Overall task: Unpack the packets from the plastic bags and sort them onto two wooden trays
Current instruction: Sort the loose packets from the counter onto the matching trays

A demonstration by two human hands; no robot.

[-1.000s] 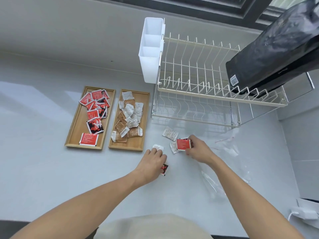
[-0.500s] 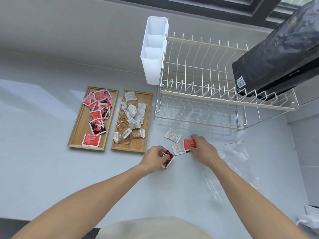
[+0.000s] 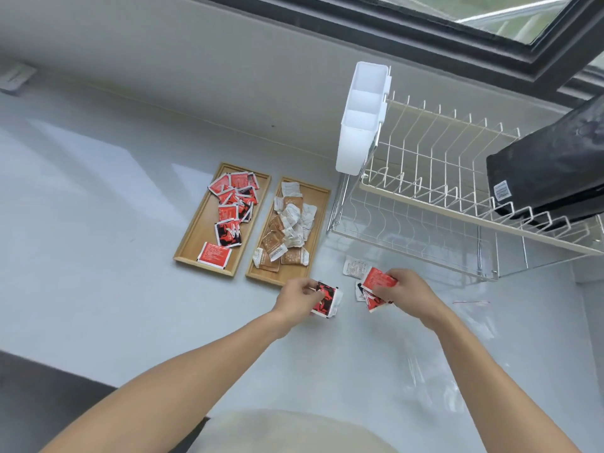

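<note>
Two wooden trays lie side by side on the white counter. The left tray (image 3: 192, 246) carries several red packets (image 3: 232, 204). The right tray (image 3: 318, 204) carries several white and brown packets (image 3: 287, 230). My left hand (image 3: 295, 297) grips a red-and-black packet (image 3: 325, 299) with a white one behind it, just right of the right tray's near end. My right hand (image 3: 405, 289) grips red packets (image 3: 376, 281) a little further right. A white packet (image 3: 354, 268) lies on the counter beside them. Clear plastic bags (image 3: 470, 322) lie flat to the right of my right arm.
A wire dish rack (image 3: 434, 197) stands at the back right, with a white cutlery holder (image 3: 362, 119) on its left end and a black bag (image 3: 549, 168) on its top tier. The counter's front edge runs at the lower left. A window frame is above.
Both hands have lifted their packets off the counter. My right hand now holds more than one red packet. The camera has shifted, so the trays sit more central.
</note>
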